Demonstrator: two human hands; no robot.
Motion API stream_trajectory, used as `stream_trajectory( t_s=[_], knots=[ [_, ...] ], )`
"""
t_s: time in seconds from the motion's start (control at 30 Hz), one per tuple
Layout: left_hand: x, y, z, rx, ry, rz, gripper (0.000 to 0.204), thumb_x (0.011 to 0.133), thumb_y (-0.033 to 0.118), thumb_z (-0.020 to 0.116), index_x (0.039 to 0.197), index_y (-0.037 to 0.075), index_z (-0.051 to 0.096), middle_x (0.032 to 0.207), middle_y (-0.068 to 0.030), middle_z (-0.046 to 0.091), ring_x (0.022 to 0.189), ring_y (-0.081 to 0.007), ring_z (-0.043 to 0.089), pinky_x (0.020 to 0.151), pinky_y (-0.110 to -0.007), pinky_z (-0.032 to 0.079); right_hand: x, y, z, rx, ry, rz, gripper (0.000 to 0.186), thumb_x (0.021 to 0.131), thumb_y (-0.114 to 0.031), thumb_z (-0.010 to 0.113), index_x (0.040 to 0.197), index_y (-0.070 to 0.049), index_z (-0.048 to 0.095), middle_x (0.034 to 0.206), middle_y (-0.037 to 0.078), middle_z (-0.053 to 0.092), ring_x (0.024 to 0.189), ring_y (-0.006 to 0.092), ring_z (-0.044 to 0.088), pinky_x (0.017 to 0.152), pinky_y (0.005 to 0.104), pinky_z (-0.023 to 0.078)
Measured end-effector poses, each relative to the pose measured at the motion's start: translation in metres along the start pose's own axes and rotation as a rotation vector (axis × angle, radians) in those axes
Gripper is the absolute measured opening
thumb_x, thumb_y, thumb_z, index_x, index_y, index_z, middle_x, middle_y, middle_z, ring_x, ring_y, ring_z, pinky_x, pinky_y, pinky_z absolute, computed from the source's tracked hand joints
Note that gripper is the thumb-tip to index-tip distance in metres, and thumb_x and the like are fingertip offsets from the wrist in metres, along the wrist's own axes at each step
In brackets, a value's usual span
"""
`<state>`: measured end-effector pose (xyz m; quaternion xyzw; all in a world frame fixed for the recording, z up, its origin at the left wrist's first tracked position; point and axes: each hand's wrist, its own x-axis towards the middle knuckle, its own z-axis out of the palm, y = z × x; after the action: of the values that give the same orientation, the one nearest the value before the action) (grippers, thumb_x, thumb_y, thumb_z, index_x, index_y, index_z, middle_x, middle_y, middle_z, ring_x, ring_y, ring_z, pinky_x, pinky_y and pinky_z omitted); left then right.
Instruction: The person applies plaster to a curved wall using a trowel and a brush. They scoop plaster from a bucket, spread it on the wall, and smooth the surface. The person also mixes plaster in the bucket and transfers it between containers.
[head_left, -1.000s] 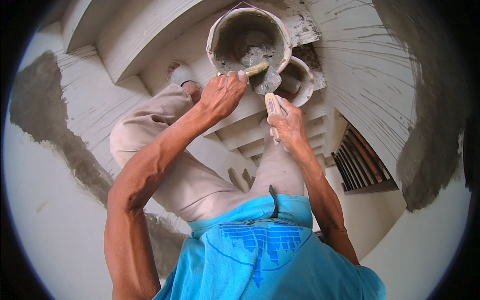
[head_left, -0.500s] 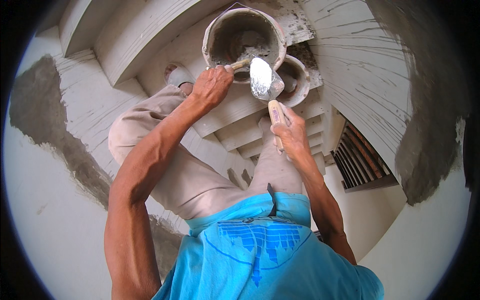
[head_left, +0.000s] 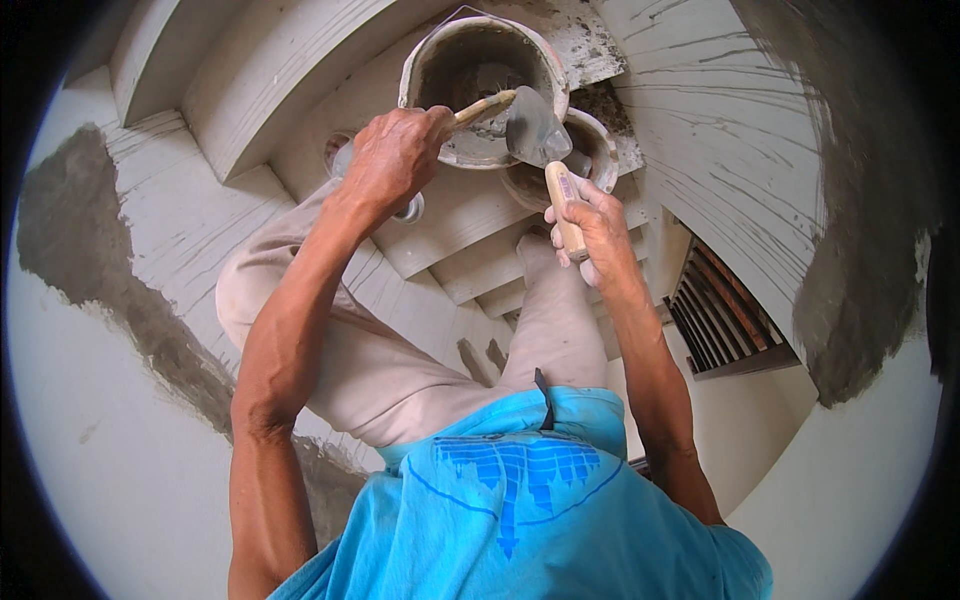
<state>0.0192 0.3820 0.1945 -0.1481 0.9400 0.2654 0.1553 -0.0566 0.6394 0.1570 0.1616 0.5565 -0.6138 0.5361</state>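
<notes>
My left hand is closed round a slim tan wooden tool; its kind is unclear. The tool's far end meets or overlaps the edge of a metal trowel blade. By its pale wooden handle, my right hand grips this trowel, blade pointing away from me. Beneath both tools stands a large mortar-crusted bucket with a wire handle and grey residue inside. A smaller bucket sits beside it to the right, partly hidden by the trowel and my right hand.
Concrete stairs run down between my legs, and higher steps rise at the upper left. A wall with dark mortar patches curves along the right, near a dark slatted railing. Another mortar patch marks the left.
My left hand has shifted left and slightly up with the wooden tool. The trowel has tilted and risen a little, and its blade no longer shines brightly.
</notes>
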Motion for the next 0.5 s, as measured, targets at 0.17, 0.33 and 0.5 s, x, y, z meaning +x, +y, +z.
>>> stream_trajectory(
  t_s=[0.17, 0.33, 0.5],
  knots=[
    [-0.008, -0.001, 0.006, -0.012, -0.011, 0.101, 0.020, 0.086, 0.004, 0.056, 0.105, 0.003, 0.062, 0.085, -0.0209, 0.067, 0.081, -0.0419, 0.065, 0.071, -0.051, 0.051, 0.010, -0.004, 0.001, 0.025, -0.005, -0.009, 0.057, 0.082, -0.010, 0.055, 0.137, 0.004, 0.048, 0.083, 0.011, 0.060, 0.053, 0.0148, 0.056, 0.035, 0.0300, 0.045],
    [-0.009, 0.010, 0.014, 0.173, -0.087, 0.148, 0.030, 0.087, 0.003, 0.057, 0.117, 0.004, 0.061, 0.092, -0.0189, 0.068, 0.079, -0.0390, 0.069, 0.070, -0.049, 0.054, 0.015, -0.005, 0.012, 0.063, -0.022, 0.020, 0.055, 0.083, -0.010, 0.055, 0.136, 0.003, 0.049, 0.082, 0.012, 0.060, 0.053, 0.0153, 0.055, 0.034, 0.0302, 0.043],
    [-0.002, 0.019, 0.032, 0.242, -0.151, 0.137, 0.033, 0.086, 0.000, 0.053, 0.119, 0.005, 0.059, 0.094, -0.0188, 0.065, 0.080, -0.0367, 0.069, 0.069, -0.049, 0.055, 0.007, -0.010, 0.019, 0.009, -0.006, 0.038, 0.055, 0.082, -0.010, 0.057, 0.135, 0.002, 0.050, 0.082, 0.010, 0.058, 0.052, 0.0153, 0.055, 0.035, 0.0303, 0.043]
  ],
)
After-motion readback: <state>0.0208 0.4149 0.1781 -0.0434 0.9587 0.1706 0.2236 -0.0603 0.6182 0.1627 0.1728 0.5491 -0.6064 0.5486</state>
